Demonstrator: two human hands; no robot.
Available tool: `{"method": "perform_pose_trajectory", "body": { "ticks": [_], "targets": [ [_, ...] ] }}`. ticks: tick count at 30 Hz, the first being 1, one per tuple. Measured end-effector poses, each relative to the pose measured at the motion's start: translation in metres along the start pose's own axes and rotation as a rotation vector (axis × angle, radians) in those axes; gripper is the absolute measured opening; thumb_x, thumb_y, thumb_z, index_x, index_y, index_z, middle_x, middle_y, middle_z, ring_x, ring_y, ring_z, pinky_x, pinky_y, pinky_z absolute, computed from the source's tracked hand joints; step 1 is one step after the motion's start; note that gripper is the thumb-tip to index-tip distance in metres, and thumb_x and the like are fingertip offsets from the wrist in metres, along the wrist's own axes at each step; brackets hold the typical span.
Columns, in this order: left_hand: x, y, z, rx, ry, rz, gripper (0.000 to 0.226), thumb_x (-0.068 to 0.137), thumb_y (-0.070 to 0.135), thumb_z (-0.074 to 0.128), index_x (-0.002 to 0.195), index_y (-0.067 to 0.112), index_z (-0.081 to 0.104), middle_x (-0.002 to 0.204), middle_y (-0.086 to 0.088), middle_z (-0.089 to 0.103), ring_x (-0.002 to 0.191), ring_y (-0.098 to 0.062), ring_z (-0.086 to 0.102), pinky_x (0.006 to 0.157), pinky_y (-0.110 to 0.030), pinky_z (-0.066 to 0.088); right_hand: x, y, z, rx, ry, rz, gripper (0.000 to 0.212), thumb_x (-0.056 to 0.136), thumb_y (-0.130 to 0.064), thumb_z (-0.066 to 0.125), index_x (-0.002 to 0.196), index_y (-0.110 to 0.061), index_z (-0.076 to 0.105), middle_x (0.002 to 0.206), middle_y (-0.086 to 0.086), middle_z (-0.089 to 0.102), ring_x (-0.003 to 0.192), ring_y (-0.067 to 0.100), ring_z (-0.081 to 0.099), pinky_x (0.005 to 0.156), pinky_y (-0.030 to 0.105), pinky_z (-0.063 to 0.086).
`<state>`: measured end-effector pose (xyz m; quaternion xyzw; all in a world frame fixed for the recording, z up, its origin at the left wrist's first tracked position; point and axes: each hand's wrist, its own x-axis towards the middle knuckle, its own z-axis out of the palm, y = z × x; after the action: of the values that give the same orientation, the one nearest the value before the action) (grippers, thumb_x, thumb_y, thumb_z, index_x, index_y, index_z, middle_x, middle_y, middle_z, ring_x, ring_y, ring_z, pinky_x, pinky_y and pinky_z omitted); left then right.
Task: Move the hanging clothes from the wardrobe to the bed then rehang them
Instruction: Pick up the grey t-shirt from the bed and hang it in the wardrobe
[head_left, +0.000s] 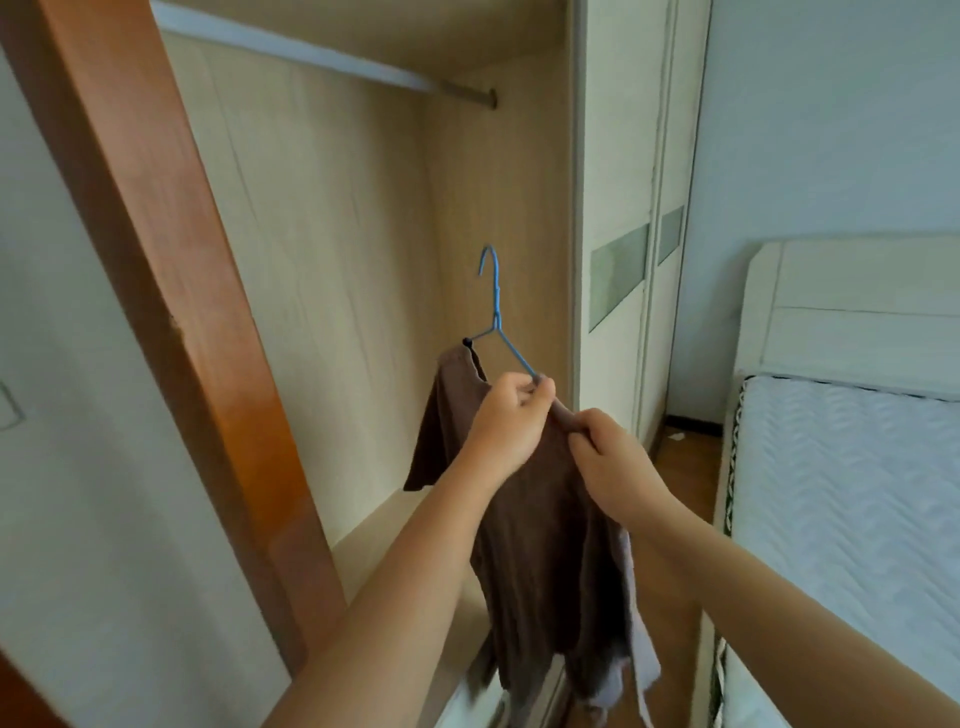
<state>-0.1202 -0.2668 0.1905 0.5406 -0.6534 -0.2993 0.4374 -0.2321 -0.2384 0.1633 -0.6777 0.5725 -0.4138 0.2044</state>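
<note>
Before the open wardrobe (363, 234), its rail (322, 54) high overhead, a person's left hand (506, 421) curls its fingers (519, 389) round the near arm of a blue hanger (497, 306), hook upright. Just right of it, the right hand (610, 457) pinches the brown shirt (545, 545) at the shoulder, apparently to draw it over that arm.

I have the brown shirt (550, 545) hanging limp at centre and trailing toward 6 o'clock, its collar bunched on a thin blue hanger (497, 306) whose hook points up toward 12. My left hand (506, 421) grips the hanger's near arm and my right hand (608, 462) pinches the shirt's shoulder. The open wardrobe (363, 234) stands at 12, its rail (322, 54) at 11, and the bed (841, 493) lies at 3.
</note>
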Motion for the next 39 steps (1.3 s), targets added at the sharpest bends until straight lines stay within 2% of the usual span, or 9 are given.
{"method": "perform_pose_trajectory", "body": {
  "ticks": [4,11,16,20,23,30,34,36,39],
  "targets": [
    [-0.017,0.014,-0.038,0.303,0.089,0.225,0.041,0.091,0.031,0.048,0.128,0.014,0.043,0.122,0.001,0.053,0.113,-0.013,0.051,0.095,-0.029,0.041,0.008,-0.003,0.004,0.011,0.054,0.009,0.014,0.094,-0.014,0.039,0.095,-0.013,0.053,0.080,0.001,0.056,0.076,0.017,0.053,0.068,0.031,0.043],
    [-0.050,0.029,-0.098,0.775,0.569,0.698,0.028,0.085,0.024,0.046,0.105,0.008,0.057,0.104,-0.008,0.061,0.099,-0.024,0.058,0.083,-0.032,0.046,0.042,-0.050,0.013,0.150,0.105,-0.080,0.020,0.091,-0.011,0.043,0.103,-0.008,0.059,0.092,0.008,0.060,0.088,0.023,0.055,0.082,0.039,0.045],
    [-0.056,0.042,-0.131,1.008,0.767,0.806,0.018,0.084,0.013,0.050,0.096,0.008,0.063,0.108,-0.013,0.063,0.119,-0.031,0.050,0.099,-0.041,0.038,0.071,-0.077,0.026,0.358,0.095,-0.127,0.014,0.089,-0.010,0.044,0.088,-0.010,0.059,0.073,0.001,0.054,0.070,0.015,0.050,0.059,0.027,0.039],
    [-0.054,0.050,-0.148,1.188,0.912,0.764,0.021,0.084,0.015,0.048,0.098,0.014,0.064,0.121,-0.013,0.060,0.128,-0.032,0.039,0.107,-0.049,0.025,0.103,-0.091,0.039,0.453,0.062,-0.202,0.025,0.089,-0.008,0.045,0.067,-0.016,0.052,0.064,-0.002,0.049,0.061,0.010,0.046,0.053,0.023,0.036],
    [-0.050,0.057,-0.160,1.265,1.013,0.641,0.023,0.084,0.017,0.049,0.101,0.018,0.064,0.128,-0.013,0.055,0.132,-0.033,0.034,0.110,-0.049,0.017,0.131,-0.104,0.052,0.511,0.019,-0.279,0.032,0.088,-0.006,0.046,0.060,-0.020,0.048,0.061,-0.004,0.048,0.053,0.001,0.049,0.045,0.010,0.035],
    [-0.048,0.084,-0.189,1.342,1.188,0.561,0.027,0.087,0.023,0.051,0.111,0.016,0.062,0.135,-0.016,0.049,0.131,-0.034,0.036,0.105,-0.043,0.026,0.176,-0.127,0.071,0.798,-0.159,-0.334,0.026,0.088,-0.006,0.047,0.067,-0.018,0.057,0.058,-0.006,0.056,0.046,-0.002,0.048,0.053,0.019,0.041],
    [-0.045,0.094,-0.207,1.267,1.293,0.475,0.043,0.086,0.029,0.055,0.127,0.023,0.046,0.149,-0.017,0.027,0.137,-0.034,0.025,0.110,-0.045,0.024,0.203,-0.159,0.086,0.849,-0.231,-0.371,0.020,0.089,-0.007,0.046,0.076,-0.013,0.060,0.067,0.001,0.056,0.054,0.002,0.051,0.054,0.022,0.039],
    [-0.041,0.096,-0.207,1.158,1.278,0.443,0.062,0.084,0.029,0.059,0.138,0.027,0.028,0.153,-0.015,0.016,0.139,-0.030,0.019,0.110,-0.034,0.023,0.213,-0.181,0.094,0.884,-0.265,-0.402,0.016,0.089,-0.006,0.045,0.086,-0.004,0.060,0.073,0.007,0.055,0.062,0.009,0.051,0.054,0.022,0.039],
    [-0.036,0.095,-0.202,1.165,1.293,0.387,0.078,0.083,0.021,0.063,0.141,0.033,0.013,0.155,-0.011,0.010,0.139,-0.025,0.020,0.104,-0.022,0.012,0.228,-0.214,0.104,0.875,-0.279,-0.461,0.019,0.088,-0.006,0.045,0.074,-0.010,0.057,0.063,0.001,0.052,0.047,-0.001,0.048,0.045,0.014,0.038]
  ]
}}
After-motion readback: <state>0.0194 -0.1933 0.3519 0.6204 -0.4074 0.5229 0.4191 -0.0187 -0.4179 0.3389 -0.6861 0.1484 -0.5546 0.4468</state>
